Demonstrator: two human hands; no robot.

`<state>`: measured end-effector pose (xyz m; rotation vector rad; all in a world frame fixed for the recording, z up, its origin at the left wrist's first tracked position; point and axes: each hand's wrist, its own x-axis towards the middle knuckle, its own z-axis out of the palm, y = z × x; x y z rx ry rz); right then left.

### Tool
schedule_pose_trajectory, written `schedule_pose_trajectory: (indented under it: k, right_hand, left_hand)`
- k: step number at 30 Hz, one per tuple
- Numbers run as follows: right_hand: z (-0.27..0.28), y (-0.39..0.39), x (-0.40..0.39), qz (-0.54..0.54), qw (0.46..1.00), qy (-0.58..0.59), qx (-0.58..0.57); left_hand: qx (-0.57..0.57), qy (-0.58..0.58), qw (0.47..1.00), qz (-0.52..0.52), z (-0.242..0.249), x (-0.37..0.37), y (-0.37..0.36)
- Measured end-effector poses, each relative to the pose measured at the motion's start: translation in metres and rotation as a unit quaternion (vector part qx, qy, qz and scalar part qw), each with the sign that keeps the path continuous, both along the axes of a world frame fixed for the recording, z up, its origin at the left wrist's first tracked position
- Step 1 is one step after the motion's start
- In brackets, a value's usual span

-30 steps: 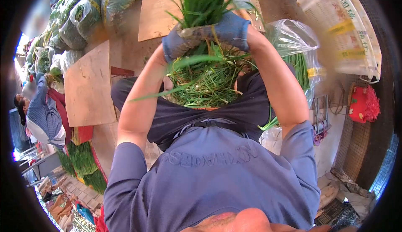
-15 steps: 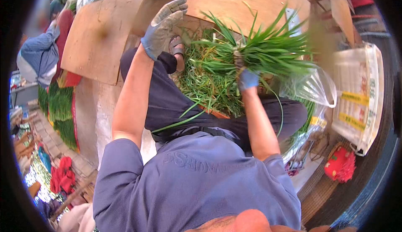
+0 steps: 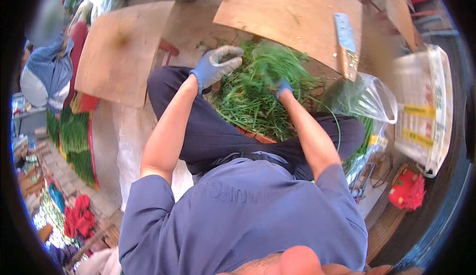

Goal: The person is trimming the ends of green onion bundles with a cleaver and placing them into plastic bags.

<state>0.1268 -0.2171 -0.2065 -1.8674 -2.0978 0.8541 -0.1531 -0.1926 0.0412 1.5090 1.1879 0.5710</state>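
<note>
My right hand (image 3: 283,89), in a blue and grey glove, is closed round a bunch of chives (image 3: 281,65); the leaves are smeared by motion. Beneath it, a heap of loose green leaves (image 3: 253,112) lies between my bent legs, with an orange rim showing at its near side. At the heap's left side is my left hand (image 3: 218,65), gloved the same way. Its fingers curve toward the bunch, thumb apart, with nothing held. A cleaver (image 3: 345,34) with a wooden handle lies on the right edge of the wooden board (image 3: 277,9) ahead.
Another wooden board (image 3: 121,52) stands at the left, near a person in blue clothing (image 3: 45,71). Bundles of greens (image 3: 74,132) lie below it. To my right are a clear plastic bag (image 3: 369,96), a white printed bag (image 3: 421,111) and a red fringed object (image 3: 405,190).
The chives bunch has swung from pointing right to over the heap, uncovering the cleaver. My left hand has come down and right toward the bunch, its fingers now more curved.
</note>
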Motion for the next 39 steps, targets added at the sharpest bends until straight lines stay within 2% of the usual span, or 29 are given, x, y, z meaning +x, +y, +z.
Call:
schedule_pose_trajectory:
  k: [2, 3, 5, 6, 7, 9, 10, 12, 13, 14, 16, 17, 18, 19, 22, 23, 25, 27, 28, 29, 31, 32, 33, 35, 36, 37, 38, 39]
  right_hand:
    - [0.048, 0.029, -0.016, -0.122, 0.967, 0.204, 0.088]
    - [0.094, 0.028, -0.02, -0.109, 0.978, 0.174, 0.017]
    - [0.193, 0.028, -0.029, -0.065, 0.985, 0.098, -0.123]
    - [0.211, 0.025, -0.031, -0.062, 0.986, 0.157, -0.017]
    - [0.229, 0.023, -0.034, -0.048, 0.974, 0.203, 0.091]
    - [0.222, 0.042, -0.041, -0.042, 0.88, 0.459, 0.116]
    - [0.28, 0.028, -0.033, -0.032, 0.943, 0.276, 0.185]
    - [0.346, 0.025, -0.032, -0.008, 0.966, 0.184, 0.18]
    - [0.361, 0.025, -0.032, 0.005, 0.975, 0.135, 0.177]
    - [0.356, 0.035, -0.029, 0.01, 0.962, 0.185, 0.199]
    - [0.391, 0.006, -0.018, 0.016, 0.919, 0.34, 0.2]
    - [0.405, -0.008, -0.011, 0.025, 0.888, 0.414, 0.199]
    - [0.399, -0.014, 0.0, 0.073, 0.897, 0.348, 0.264]
    - [0.381, -0.018, 0.004, 0.042, 0.898, 0.343, 0.272]
    - [0.318, -0.029, 0.007, -0.01, 0.914, 0.33, 0.236]
    - [0.304, -0.034, 0.009, -0.002, 0.928, 0.321, 0.192]
    - [0.28, -0.049, 0.008, 0.023, 0.918, 0.396, 0.026]
    - [0.249, -0.067, 0.002, 0.039, 0.948, 0.315, -0.005]
    - [0.21, -0.075, -0.001, 0.014, 0.959, 0.283, -0.005]
    - [0.182, -0.078, 0.002, -0.007, 0.969, 0.246, -0.001]
    - [0.191, -0.083, 0.009, -0.007, 0.99, 0.126, -0.057]
    - [0.179, -0.094, 0.02, 0.032, 0.992, 0.062, -0.102]
    - [0.162, -0.1, 0.032, 0.067, 0.988, -0.007, -0.14]
    - [0.128, -0.1, 0.032, 0.1, 0.99, 0.076, -0.056]
    - [0.209, -0.097, 0.023, 0.119, 0.988, 0.029, -0.095]
    - [0.225, -0.096, 0.008, 0.102, 0.987, 0.092, 0.087]
    - [0.23, -0.084, -0.017, 0.008, 0.954, 0.132, 0.271]
    - [0.276, -0.078, -0.029, 0.021, 0.938, 0.31, 0.152]
  left_hand:
    - [0.073, 0.186, 0.973, -0.113, -0.005, 0.016, 0.017]
    - [0.066, 0.271, 0.95, -0.138, 0.017, 0.029, 0.009]
    - [0.084, 0.249, 0.952, -0.155, 0.013, 0.044, 0.007]
    - [0.154, 0.158, 0.957, -0.188, 0.037, 0.059, 0.008]
    - [0.114, 0.088, 0.974, -0.174, 0.048, 0.071, 0.017]
    - [0.002, -0.046, 0.988, -0.146, 0.061, 0.088, 0.022]
    - [0.058, -0.054, 0.994, -0.075, 0.083, 0.102, 0.019]
    - [0.126, -0.197, 0.972, -0.011, 0.109, 0.12, 0.016]
    - [0.158, -0.271, 0.949, 0.02, 0.123, 0.129, 0.017]
    - [0.151, -0.301, 0.941, 0.026, 0.137, 0.134, 0.017]
    - [0.137, -0.358, 0.923, 0.041, 0.173, 0.14, 0.016]
    - [0.084, -0.396, 0.912, 0.06, 0.202, 0.14, 0.013]
    - [0.029, -0.432, 0.898, 0.082, 0.233, 0.136, 0.007]
    - [-0.025, -0.466, 0.878, 0.105, 0.25, 0.129, 0.005]
    - [-0.052, -0.592, 0.794, -0.13, 0.268, 0.096, 0.047]
    - [0.005, -0.546, 0.833, -0.084, 0.28, 0.084, 0.054]
    - [0.12, -0.445, 0.888, 0.006, 0.31, 0.072, 0.063]
    - [0.154, -0.391, 0.907, 0.03, 0.359, 0.091, 0.003]
    - [0.153, -0.427, 0.89, -0.03, 0.363, 0.081, 0.008]
    - [0.139, -0.455, 0.879, -0.04, 0.363, 0.058, 0.037]
    - [0.108, -0.508, 0.852, -0.061, 0.363, 0.015, 0.094]
    - [0.192, -0.444, 0.874, 0.047, 0.377, 0.02, 0.07]
    - [0.242, -0.424, 0.872, 0.044, 0.386, 0.012, 0.079]
    - [0.339, -0.383, 0.858, 0.044, 0.402, -0.006, 0.095]
    - [0.365, -0.338, 0.864, 0.077, 0.403, 0.0, 0.08]
    - [0.358, -0.332, 0.868, 0.092, 0.403, 0.003, 0.076]
    - [0.35, -0.327, 0.871, 0.107, 0.402, 0.006, 0.072]
    - [0.343, -0.322, 0.874, 0.121, 0.401, 0.009, 0.068]
